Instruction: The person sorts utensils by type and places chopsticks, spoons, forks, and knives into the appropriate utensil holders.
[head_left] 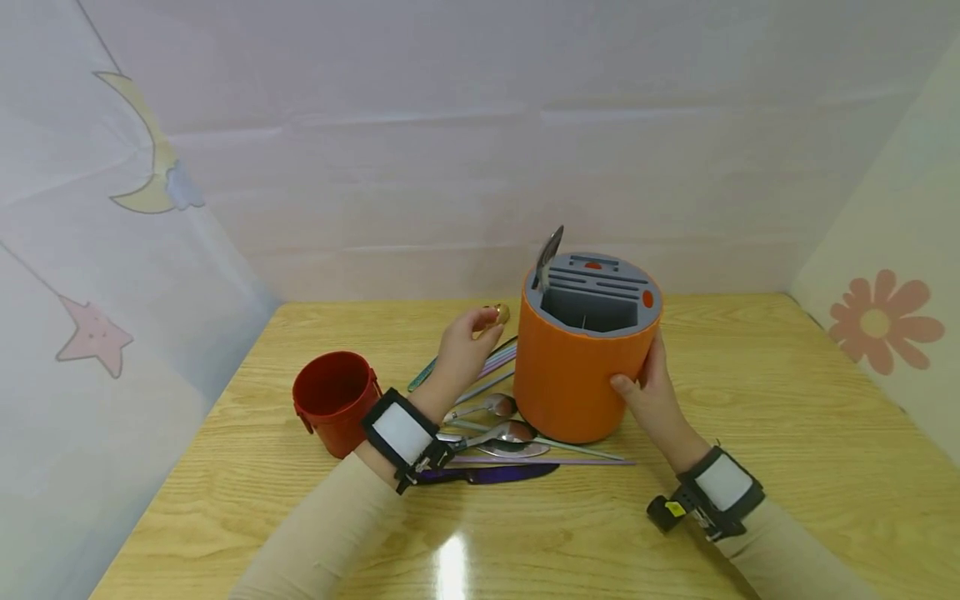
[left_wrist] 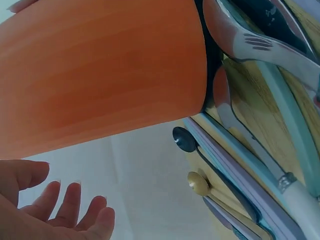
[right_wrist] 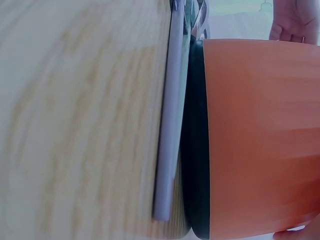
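Cutlery is being sorted, by the look of things, into an orange holder (head_left: pixel 573 367) that stands upright near the middle of the table (head_left: pixel 787 400), its long axis vertical and its grey slotted top (head_left: pixel 596 292) facing up. One spoon (head_left: pixel 549 254) is already stood in a slot at the holder's far-left rim, bowl upward and leaning slightly left.

The holder is steadied by the right hand (head_left: pixel 651 385), whose fingers and thumb are wrapped round the near-right side of its wall. The left hand (head_left: pixel 465 346) is raised just left of the holder; in the head view a small gold-brown knob (head_left: pixel 501 313), seemingly the end of a utensil, sits at its fingertips, but whether it is pinched cannot be told. In the left wrist view the fingers (left_wrist: pixel 65 202) appear relaxed and slightly spread, with nothing seen in the palm.

Remaining utensils lie in a loose heap at the holder's near-left foot: spoons (head_left: pixel 495 433), a purple knife (head_left: pixel 487 475), and pale lilac and teal handled pieces (left_wrist: pixel 240 185), mostly lying along the table's width. A red cup (head_left: pixel 333 400) stands towards the left edge.

The next move is judged to call for one piece to be lifted from the heap, turned upright and lined up over an open slot while the holder is kept from tipping.
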